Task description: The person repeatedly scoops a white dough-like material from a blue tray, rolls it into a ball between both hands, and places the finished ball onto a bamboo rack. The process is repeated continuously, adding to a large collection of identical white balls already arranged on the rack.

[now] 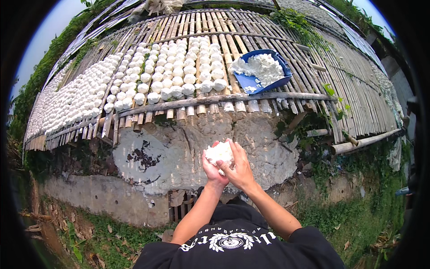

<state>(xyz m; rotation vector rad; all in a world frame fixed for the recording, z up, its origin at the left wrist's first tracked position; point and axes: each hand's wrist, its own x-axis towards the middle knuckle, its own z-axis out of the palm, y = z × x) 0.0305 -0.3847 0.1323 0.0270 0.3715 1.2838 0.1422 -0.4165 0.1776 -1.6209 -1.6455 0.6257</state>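
Observation:
A crumbly white lump (220, 153) is cupped between my two hands, in front of me over the grey ground. My left hand (211, 170) supports it from the left, fingers curled around it. My right hand (238, 168) presses against its right side, thumb across the front. Beyond them a blue scoop-like tray (248, 83) holds a heap of white paste (268, 67) on the bamboo slats. To its left, several rows of white rounded lumps (177, 78) lie on the same rack.
The bamboo rack (324, 94) spans the upper view, with leafy plants (295, 24) on it and at its edges. Below are rough grey ground (268, 166), a concrete ledge (89, 197) and grass (340, 224) with dry leaves. My forearms come in from the lower edge.

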